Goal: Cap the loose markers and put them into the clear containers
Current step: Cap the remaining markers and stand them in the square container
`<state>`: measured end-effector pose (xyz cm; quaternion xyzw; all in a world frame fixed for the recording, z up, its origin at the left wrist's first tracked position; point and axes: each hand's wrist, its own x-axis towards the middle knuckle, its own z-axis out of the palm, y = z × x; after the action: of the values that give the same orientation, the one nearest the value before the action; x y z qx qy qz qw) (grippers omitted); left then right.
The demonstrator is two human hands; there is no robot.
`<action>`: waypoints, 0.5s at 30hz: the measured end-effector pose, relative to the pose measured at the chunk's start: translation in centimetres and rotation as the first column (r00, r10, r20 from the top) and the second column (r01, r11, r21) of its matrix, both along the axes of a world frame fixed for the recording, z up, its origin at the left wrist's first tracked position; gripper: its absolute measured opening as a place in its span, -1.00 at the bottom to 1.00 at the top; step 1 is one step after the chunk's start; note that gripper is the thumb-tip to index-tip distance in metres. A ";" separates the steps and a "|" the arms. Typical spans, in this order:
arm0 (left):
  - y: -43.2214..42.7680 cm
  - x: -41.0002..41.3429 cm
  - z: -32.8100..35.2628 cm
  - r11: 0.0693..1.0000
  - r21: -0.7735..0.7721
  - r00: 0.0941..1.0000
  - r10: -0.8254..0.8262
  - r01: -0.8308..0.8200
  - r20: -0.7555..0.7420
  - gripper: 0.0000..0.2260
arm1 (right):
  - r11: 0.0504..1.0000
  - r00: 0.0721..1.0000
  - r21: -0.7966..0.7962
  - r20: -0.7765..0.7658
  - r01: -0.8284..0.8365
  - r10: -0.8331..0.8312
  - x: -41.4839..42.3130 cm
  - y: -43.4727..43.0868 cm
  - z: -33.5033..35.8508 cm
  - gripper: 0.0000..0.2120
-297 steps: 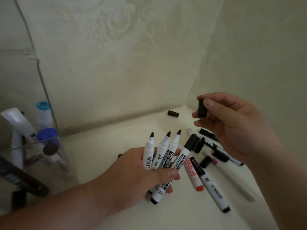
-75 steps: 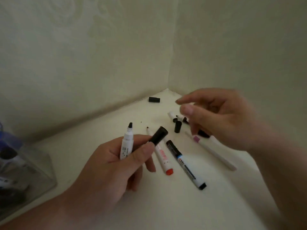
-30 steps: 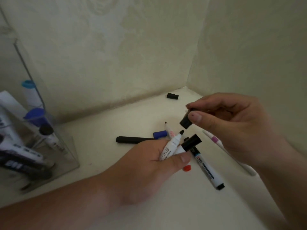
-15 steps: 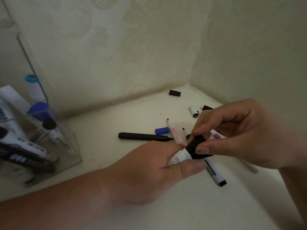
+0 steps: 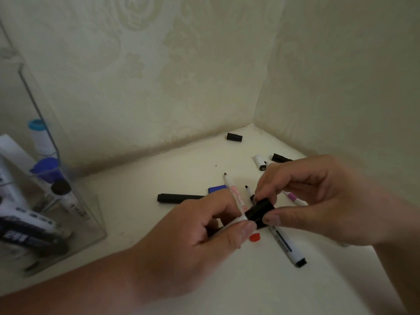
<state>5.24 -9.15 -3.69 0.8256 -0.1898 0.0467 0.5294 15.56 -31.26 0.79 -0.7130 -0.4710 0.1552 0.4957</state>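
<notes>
Several capped markers (image 5: 66, 201) lean inside the clear container (image 5: 89, 214) at the left, while the white marker (image 5: 236, 221) slants from lower left to upper right above the surface (image 5: 159, 173), its barrel gripped in the left hand (image 5: 200, 237) and its black cap (image 5: 260, 211) pinched by the right hand (image 5: 318, 201).

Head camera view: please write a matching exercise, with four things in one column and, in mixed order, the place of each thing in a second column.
Things
1. small black cap lying alone
2. large black cap against the white marker
3. slim all-black pen
4. clear plastic container

Places
A. at the left edge, with markers inside
B. flat on the table, beside the blue cap
C. near the corner of the walls
D. pinched by the right hand

Pairs: 1-C, 2-D, 3-B, 4-A
</notes>
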 end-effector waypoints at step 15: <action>0.1 0.7 0.3 0.889 -0.423 0.970 0.083 -0.176 -0.230 -0.75 | 0.686 0.772 -0.364 0.389 0.630 -0.503 3.5 0.0 -1.2 -0.90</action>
<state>5.95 -9.08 -3.40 0.6955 -0.0629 0.0385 0.7147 19.10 -31.26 -0.41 -0.9364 -0.2321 0.0093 0.2630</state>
